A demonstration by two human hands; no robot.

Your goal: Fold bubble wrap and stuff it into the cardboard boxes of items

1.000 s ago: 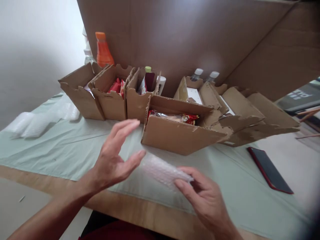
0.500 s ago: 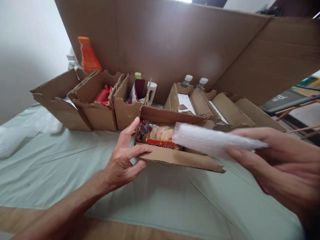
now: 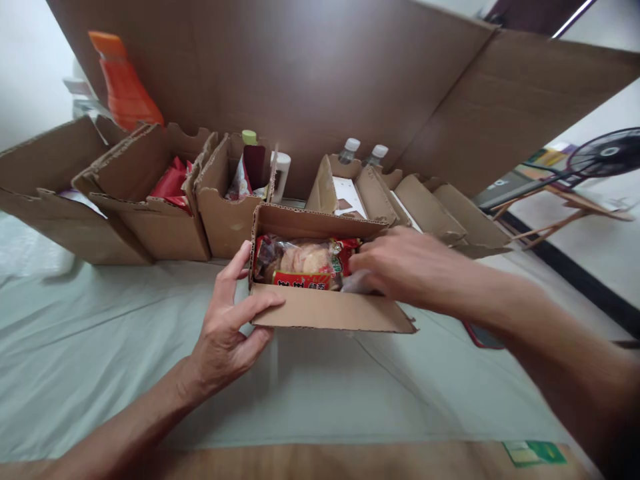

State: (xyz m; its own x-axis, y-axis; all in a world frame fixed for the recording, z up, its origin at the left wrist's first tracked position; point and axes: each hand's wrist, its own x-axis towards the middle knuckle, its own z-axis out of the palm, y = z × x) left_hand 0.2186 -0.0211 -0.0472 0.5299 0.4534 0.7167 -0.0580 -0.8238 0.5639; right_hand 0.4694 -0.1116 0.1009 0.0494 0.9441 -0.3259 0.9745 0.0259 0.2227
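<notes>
In front of me a small cardboard box (image 3: 325, 313) lies with its long opening facing up, its front flap folded outward. Inside it is a clear packet of round crackers (image 3: 305, 259) with a red label. My left hand (image 3: 233, 317) grips the box's left end, with some fingers on the side and others over the front flap. My right hand (image 3: 395, 263) reaches into the right end of the box, fingers closed on a whitish piece of bubble wrap (image 3: 357, 283). Most of the wrap is hidden by the hand and flap.
Behind stands a row of cardboard bins (image 3: 150, 230) holding a red packet (image 3: 173, 181) and other goods. An orange bottle (image 3: 123, 87) rises at the back left, before a tall cardboard panel (image 3: 280, 73). A phone-like object (image 3: 483, 335) lies by my right forearm.
My right hand has moved left and down, carrying the bubble wrap from above the box into its right end. My left hand stays on the box's left end. The view has shifted.
</notes>
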